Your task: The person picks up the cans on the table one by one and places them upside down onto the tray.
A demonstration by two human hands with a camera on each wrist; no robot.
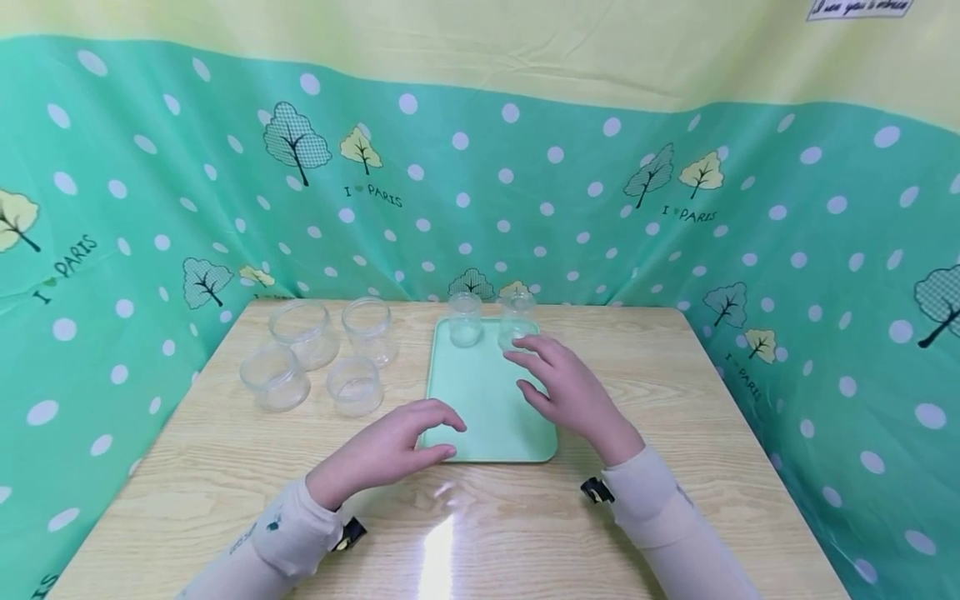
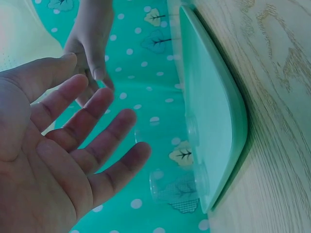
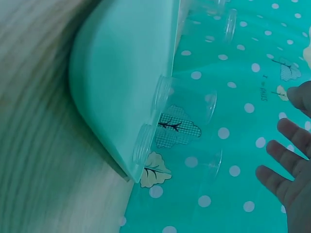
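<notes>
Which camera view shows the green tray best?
The head view: it looks down on the green tray, showing nearly all of it, with the left hand and right hand overlapping small parts. The left wrist view shows it steeply slanted; the right wrist view slants it and cuts it off at the top.

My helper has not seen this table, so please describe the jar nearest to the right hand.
On the wooden table lies a green tray. At its far end, find the clear right jar. Unlike the left jar, it is partly hidden by the right hand in the head view.
</notes>
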